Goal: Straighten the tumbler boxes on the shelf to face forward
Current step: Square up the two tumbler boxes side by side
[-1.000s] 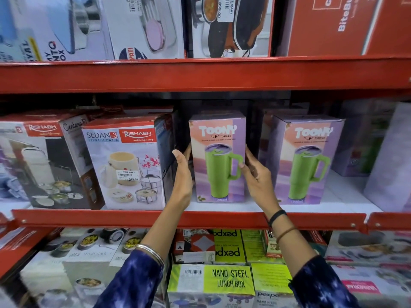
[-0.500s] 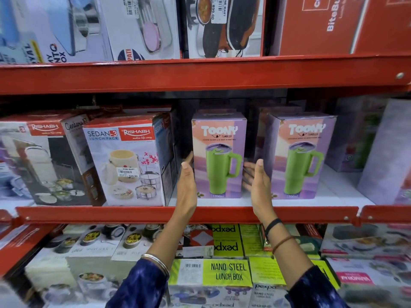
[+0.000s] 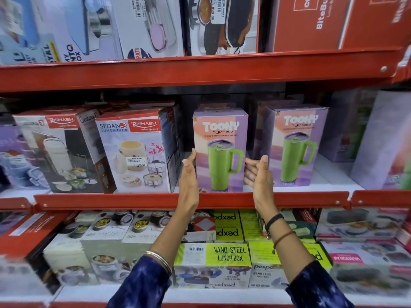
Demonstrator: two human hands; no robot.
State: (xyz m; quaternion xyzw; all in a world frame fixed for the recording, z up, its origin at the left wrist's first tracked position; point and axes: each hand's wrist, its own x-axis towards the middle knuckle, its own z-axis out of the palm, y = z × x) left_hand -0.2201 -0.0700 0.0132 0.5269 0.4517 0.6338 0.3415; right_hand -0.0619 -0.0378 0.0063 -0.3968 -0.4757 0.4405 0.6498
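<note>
Two purple Toony tumbler boxes with a green mug printed on them stand on the middle shelf. The left tumbler box [image 3: 220,150] faces straight forward. The right tumbler box [image 3: 297,145] is turned slightly, showing its left side. My left hand [image 3: 189,176] is open just left of the left box, fingers up, apart from it. My right hand [image 3: 259,174] is open in the gap between the two boxes, palm toward the left box, a little in front of it. Neither hand holds anything.
A Sedan-3 lunch pack box [image 3: 135,152] stands close on the left of the tumbler box. More purple boxes [image 3: 384,138] sit at the right. The red shelf lip [image 3: 133,201] runs below. Lunch boxes [image 3: 229,254] fill the lower shelf.
Both hands have let go of the left tumbler box and drawn back toward me, fingers spreading. The box stays facing forward.
</note>
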